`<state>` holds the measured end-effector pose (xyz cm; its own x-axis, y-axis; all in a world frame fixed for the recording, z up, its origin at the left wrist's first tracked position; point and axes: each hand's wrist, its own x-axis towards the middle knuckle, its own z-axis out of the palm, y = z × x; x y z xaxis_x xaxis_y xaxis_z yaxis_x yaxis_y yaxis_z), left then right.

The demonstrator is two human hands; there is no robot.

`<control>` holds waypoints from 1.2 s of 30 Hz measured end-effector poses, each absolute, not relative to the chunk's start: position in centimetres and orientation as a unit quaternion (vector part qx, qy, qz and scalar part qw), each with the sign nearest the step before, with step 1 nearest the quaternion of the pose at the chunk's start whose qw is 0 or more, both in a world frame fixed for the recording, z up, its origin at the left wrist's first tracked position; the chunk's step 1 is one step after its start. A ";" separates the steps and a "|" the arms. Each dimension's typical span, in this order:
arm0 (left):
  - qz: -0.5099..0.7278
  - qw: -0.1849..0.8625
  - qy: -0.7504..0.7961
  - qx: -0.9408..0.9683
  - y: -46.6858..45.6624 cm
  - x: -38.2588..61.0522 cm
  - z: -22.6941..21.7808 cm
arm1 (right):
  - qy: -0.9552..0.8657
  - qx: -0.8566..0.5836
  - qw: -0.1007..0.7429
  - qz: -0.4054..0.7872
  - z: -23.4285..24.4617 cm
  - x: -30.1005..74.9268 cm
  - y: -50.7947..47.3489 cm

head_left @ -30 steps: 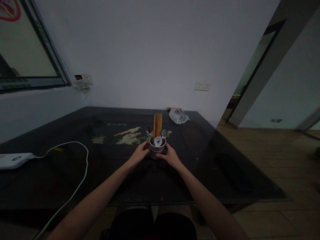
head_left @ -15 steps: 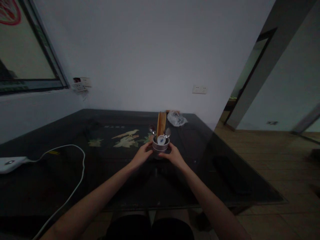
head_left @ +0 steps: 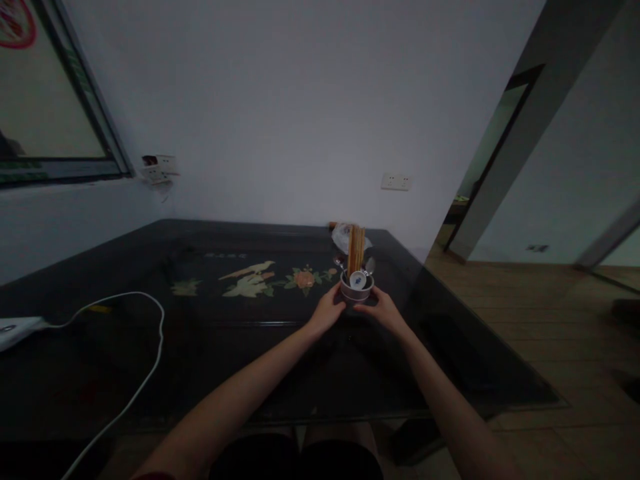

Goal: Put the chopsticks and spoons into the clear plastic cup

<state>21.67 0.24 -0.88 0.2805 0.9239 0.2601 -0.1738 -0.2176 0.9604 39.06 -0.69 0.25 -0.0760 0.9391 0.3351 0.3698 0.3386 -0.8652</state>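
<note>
A pale round utensil holder (head_left: pixel 356 294) stands upright between my hands on the dark table (head_left: pixel 280 373). Several wooden chopsticks (head_left: pixel 356 248) rise from it, with a metal spoon (head_left: pixel 341 262) on the left and another spoon (head_left: pixel 370 265) on the right. A white ceramic spoon (head_left: pixel 357 280) with a blue mark leans at its front. My left hand (head_left: pixel 329 309) is closed around the holder's left side, and my right hand (head_left: pixel 384 309) grips its right side. Whether its base touches the tabletop is hard to tell in the dim light.
Behind the holder lies a crumpled clear plastic bag (head_left: pixel 341 237) near the wall. A white cable (head_left: pixel 161 333) curves across the left side from a white power strip (head_left: pixel 20 328). At the right sits a dark flat object (head_left: pixel 457 350). A bird and flower picture decorates the tabletop.
Both hands have moved the utensil holder to the right, from beside the flower picture to in front of the plastic bag. The painted flower is now uncovered. The view has shifted slightly.
</note>
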 end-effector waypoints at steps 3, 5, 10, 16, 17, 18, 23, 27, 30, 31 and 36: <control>0.512 0.521 0.343 0.591 0.4 23.6 -1.7 | -0.672 -0.494 0.469 0.292 0.0 40.8 -0.8; 0.511 0.507 0.353 0.597 0.4 24.6 -2.2 | -0.672 -0.492 0.470 0.293 -0.3 41.6 -0.9; 0.513 0.507 0.353 0.596 0.2 26.5 -2.7 | -0.654 -0.502 0.479 0.300 -1.3 43.0 -1.0; 0.515 0.523 0.333 0.592 -0.4 27.0 -1.9 | -0.645 -0.508 0.480 0.309 -1.9 43.6 -0.9; 0.514 0.527 0.332 0.590 -0.5 27.0 -1.8 | -0.643 -0.508 0.480 0.313 -1.8 43.6 -1.0; 0.513 0.531 0.331 0.588 -0.6 26.9 -1.7 | -0.641 -0.508 0.480 0.316 -1.8 43.6 -1.0; 0.508 0.540 0.323 0.588 -0.9 26.8 -1.4 | -0.639 -0.502 0.481 0.330 -1.5 43.5 -1.2; 0.507 0.538 0.331 0.586 -0.8 27.0 -1.8 | -0.626 -0.506 0.483 0.343 -1.6 43.6 -1.2; 0.506 0.541 0.331 0.585 -0.5 27.1 -2.3 | -0.621 -0.508 0.482 0.350 -1.8 43.7 -1.0; 0.506 0.544 0.327 0.584 -0.5 27.1 -2.5 | -0.619 -0.507 0.484 0.354 -1.9 43.7 -1.0; 0.506 0.551 0.313 0.585 -0.5 27.0 -2.8 | -0.607 -0.482 0.491 0.398 -2.3 43.7 -0.9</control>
<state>26.97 -0.54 -2.83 0.2922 0.9237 0.2478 -0.1913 -0.1974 0.9615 43.72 -0.88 -2.30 -0.0535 0.9757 0.2125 0.1955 0.2189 -0.9560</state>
